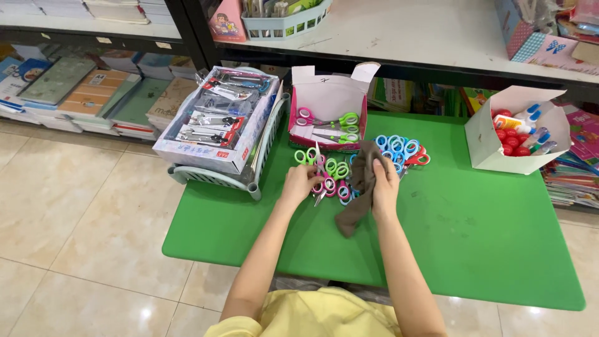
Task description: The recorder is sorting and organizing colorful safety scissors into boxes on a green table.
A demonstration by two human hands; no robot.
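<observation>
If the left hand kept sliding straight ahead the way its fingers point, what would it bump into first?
Probably the pile of small scissors on the green table: the left hand already touches the near ones. Beyond them stands the open pink box of scissors. Depth is hard to judge from above.

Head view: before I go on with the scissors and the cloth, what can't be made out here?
- Left hand: its fingers lie over the scissors pile; which pair it grips, if any, is unclear.
- Right hand holds the cloth, which covers some scissors beneath.
- Pink box: its front wall hides the lower contents.
- White box: bottles too small to tell apart.
- Top shelf items: cut off by the upper edge.
</observation>
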